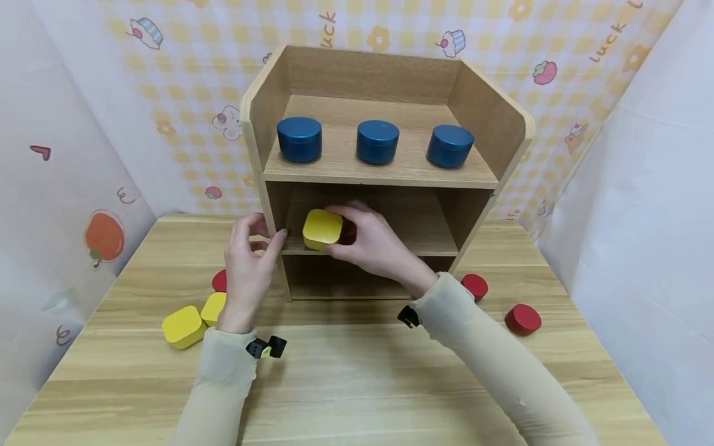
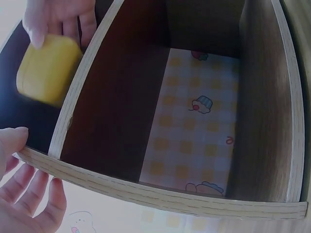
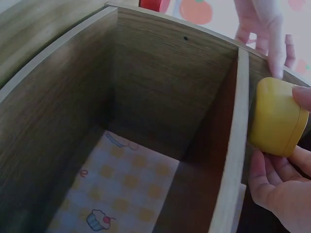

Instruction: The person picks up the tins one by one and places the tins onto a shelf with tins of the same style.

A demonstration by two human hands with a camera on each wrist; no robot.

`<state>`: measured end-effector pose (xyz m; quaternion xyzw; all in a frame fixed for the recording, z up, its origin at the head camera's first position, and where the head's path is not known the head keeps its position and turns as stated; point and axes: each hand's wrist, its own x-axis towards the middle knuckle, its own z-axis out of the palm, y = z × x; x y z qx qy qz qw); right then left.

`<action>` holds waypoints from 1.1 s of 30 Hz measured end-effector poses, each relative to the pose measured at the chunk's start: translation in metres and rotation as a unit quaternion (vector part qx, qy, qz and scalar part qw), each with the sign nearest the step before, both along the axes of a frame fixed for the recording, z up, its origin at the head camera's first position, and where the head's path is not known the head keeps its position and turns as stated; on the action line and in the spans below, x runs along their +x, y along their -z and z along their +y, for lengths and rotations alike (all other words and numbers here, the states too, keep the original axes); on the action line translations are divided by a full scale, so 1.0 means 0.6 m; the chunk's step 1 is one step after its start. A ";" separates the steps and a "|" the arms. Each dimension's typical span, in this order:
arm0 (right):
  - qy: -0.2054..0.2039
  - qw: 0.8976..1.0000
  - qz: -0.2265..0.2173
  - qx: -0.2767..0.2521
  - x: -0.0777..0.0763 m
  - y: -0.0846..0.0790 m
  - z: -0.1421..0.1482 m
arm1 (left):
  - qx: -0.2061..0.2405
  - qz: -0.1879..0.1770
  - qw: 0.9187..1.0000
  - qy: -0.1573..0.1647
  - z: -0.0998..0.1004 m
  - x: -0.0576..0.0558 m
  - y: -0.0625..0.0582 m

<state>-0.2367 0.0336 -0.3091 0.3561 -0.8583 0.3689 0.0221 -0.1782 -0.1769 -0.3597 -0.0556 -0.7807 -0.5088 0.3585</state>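
Note:
My right hand [image 1: 372, 243] pinches a yellow rounded-square tin [image 1: 322, 228] between thumb and fingers. The tin is at the left part of the middle level of a wooden shelf [image 1: 379, 181], close above that level's board; whether it touches the board I cannot tell. In the right wrist view a lid seam shows on the yellow tin [image 3: 274, 116]. My left hand [image 1: 248, 260] grips the shelf's left side panel, thumb at its front edge and fingers on the outer side. On the top level stand three round blue tins [image 1: 299, 140], spaced in a row.
Two more yellow tins [image 1: 184, 327] lie on the wooden table [image 1: 346, 384] at left, beside a red tin [image 1: 219, 281] partly behind my left hand. Right of the shelf are two round red tins [image 1: 523, 319]. A patterned cloth [image 1: 195, 111] hangs behind the shelf.

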 end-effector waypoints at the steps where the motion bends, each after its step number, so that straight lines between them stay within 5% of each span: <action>1: -0.002 1.000 0.002 0.006 -0.003 0.000 -0.005 | -0.001 -0.001 1.000 0.000 0.000 0.000 -0.001; 9: -0.004 0.999 -0.014 0.044 -0.026 -0.008 -0.031 | 0.003 0.001 1.000 0.006 -0.014 -0.014 0.017; 23: 0.003 0.994 -0.083 0.068 -0.055 -0.011 -0.043 | 0.005 0.009 1.000 0.009 -0.014 -0.014 0.018; 33: -0.007 0.993 -0.088 0.081 -0.062 -0.009 -0.041 | 0.006 0.006 1.000 0.012 -0.013 -0.013 0.017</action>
